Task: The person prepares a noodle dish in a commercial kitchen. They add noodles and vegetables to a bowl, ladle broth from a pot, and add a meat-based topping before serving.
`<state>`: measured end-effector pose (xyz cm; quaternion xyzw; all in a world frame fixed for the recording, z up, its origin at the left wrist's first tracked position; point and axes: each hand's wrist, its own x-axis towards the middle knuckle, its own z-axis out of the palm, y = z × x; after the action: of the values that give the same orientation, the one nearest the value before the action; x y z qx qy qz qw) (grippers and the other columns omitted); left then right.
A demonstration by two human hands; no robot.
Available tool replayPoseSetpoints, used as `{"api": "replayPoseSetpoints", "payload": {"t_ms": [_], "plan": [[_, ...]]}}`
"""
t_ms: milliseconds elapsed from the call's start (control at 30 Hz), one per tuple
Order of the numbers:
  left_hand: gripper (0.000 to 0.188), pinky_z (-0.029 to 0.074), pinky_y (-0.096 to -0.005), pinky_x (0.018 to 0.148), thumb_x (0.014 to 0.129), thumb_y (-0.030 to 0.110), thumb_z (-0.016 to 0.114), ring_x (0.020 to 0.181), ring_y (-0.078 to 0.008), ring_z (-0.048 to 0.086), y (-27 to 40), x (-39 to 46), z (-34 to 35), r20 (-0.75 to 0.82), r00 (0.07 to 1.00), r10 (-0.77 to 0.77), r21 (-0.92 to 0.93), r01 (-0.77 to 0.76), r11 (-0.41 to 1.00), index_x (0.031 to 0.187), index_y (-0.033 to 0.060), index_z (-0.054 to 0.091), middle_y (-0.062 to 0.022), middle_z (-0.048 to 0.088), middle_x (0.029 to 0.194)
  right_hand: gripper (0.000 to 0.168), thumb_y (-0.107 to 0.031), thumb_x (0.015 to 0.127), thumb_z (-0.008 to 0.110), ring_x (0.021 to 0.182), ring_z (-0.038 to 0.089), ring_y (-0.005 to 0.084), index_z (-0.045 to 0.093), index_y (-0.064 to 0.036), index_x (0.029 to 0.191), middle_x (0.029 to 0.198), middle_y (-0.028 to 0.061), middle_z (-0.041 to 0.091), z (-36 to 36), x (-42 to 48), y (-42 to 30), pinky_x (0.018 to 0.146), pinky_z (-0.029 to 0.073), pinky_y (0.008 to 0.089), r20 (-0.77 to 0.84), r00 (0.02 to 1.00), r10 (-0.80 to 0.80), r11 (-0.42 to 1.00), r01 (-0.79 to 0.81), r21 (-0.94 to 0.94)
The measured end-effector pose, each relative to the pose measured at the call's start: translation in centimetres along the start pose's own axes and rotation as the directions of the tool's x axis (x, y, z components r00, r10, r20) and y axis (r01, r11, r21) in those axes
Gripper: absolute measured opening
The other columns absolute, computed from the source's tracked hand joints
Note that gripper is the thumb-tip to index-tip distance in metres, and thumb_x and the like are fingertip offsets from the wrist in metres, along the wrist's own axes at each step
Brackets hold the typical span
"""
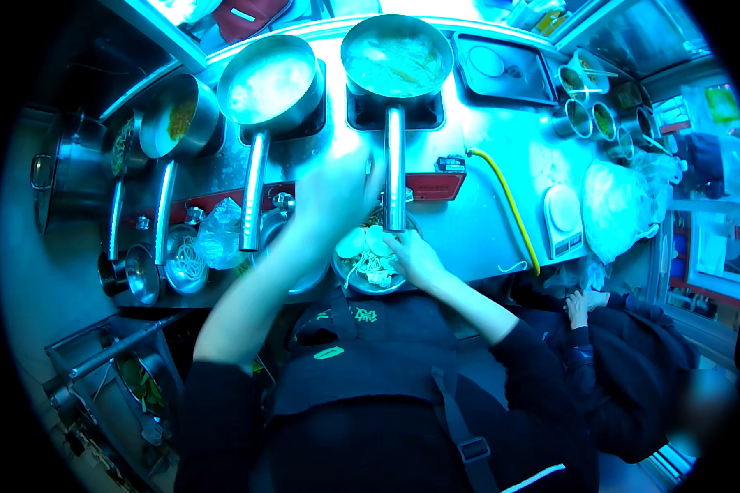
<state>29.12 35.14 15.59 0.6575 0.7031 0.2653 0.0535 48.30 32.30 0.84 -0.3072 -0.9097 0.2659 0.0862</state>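
Observation:
My left hand [340, 182] is motion-blurred over the front of the steel counter, between the handles of two saucepans; whether it holds anything cannot be made out. Below it sits a metal bowl [401, 283] with noodles [370, 262] and pale round slices [351, 243]. My right hand [420, 262] is at this bowl's right side, its fingertips at the rim and food, just below a handle's end. That handle belongs to a saucepan [397, 86] of bubbling broth on a burner. To its left, a second saucepan [308, 105] contains pale, steaming liquid.
Further left stand a saucepan with brown contents [179, 120], a stockpot [74, 166], a plastic bag [221, 234] and a noodle bowl [188, 262]. On the right are a black tray [530, 92], yellow hose [505, 191], kitchen scale [562, 212], metal containers [573, 120] and another person's hands [579, 305].

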Motion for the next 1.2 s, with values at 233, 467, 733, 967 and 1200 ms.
{"api": "replayPoseSetpoints", "payload": {"t_ms": [233, 467, 733, 967, 1200], "plan": [[0.016, 0.040, -0.0304, 0.056, 0.070, 0.014, 0.051, 0.073, -0.0183, 0.049, -5.1, -14.6, 11.5, 0.283, 0.958, 0.055, 0.389, -0.167, 0.906, 0.085, 0.0055, 0.050, -0.0062, 0.048, 0.075, 0.042, -0.006, 0.061, 0.058, 0.074, 0.048, 0.0319, 0.048, -0.008, 0.101, 0.084, 0.0154, 0.049, 2.8, 2.8, 0.9, 0.061, 0.042, 0.0410, -0.110, 0.993, -0.045, 0.990, 0.059, 0.127], [0.011, 0.039, -0.0329, 0.055, 0.070, 0.010, 0.049, 0.069, -0.0192, 0.050, -5.5, -14.4, 13.9, 0.312, 0.950, -0.003, 0.371, -0.119, 0.921, 0.081, 0.0075, 0.048, -0.0051, 0.048, 0.071, 0.036, -0.010, 0.057, 0.064, 0.088, 0.047, 0.0307, 0.049, -0.006, 0.089, 0.094, 0.0123, 0.047, 1.3, -0.8, 0.6, 0.074, 0.041, 0.0394, 0.071, 0.994, -0.084, 0.993, 0.078, 0.083], [0.012, 0.045, -0.0372, 0.064, 0.072, 0.003, 0.050, 0.078, -0.0295, 0.055, -4.4, -12.6, 7.2, 0.157, 0.946, -0.283, -0.189, 0.310, 0.932, 0.084, 0.0040, 0.050, -0.0154, 0.056, 0.080, 0.053, -0.018, 0.058, 0.065, 0.084, 0.049, 0.0322, 0.047, -0.016, 0.107, 0.105, 0.0178, 0.041, 0.8, -1.6, -2.6, 0.070, 0.042, 0.0397, 0.187, 0.966, -0.180, 0.957, 0.216, -0.195], [0.026, 0.046, -0.0318, 0.071, 0.073, 0.009, 0.057, 0.083, -0.0229, 0.058, -0.9, -6.5, 0.0, 0.167, 0.971, -0.172, -0.527, 0.236, 0.816, 0.097, 0.0004, 0.051, -0.0148, 0.057, 0.086, 0.036, -0.020, 0.064, 0.058, 0.088, 0.049, 0.0266, 0.049, -0.016, 0.098, 0.091, 0.0112, 0.049, 3.2, -0.9, -1.0, 0.074, 0.039, 0.0350, 0.112, 0.967, -0.227, 0.925, 0.251, -0.287], [0.038, 0.045, -0.0368, 0.065, 0.070, 0.025, 0.063, 0.078, -0.0316, 0.057, -2.7, 10.1, 2.2, -0.182, 0.981, -0.063, -0.294, 0.006, 0.956, 0.096, 0.0025, 0.048, -0.0197, 0.056, 0.083, 0.041, -0.025, 0.061, 0.062, 0.089, 0.048, 0.0226, 0.048, -0.017, 0.098, 0.088, 0.0078, 0.049, 2.5, -0.8, -0.5, 0.073, 0.038, 0.0353, 0.073, 0.937, -0.342, 0.918, 0.350, -0.185]]}}
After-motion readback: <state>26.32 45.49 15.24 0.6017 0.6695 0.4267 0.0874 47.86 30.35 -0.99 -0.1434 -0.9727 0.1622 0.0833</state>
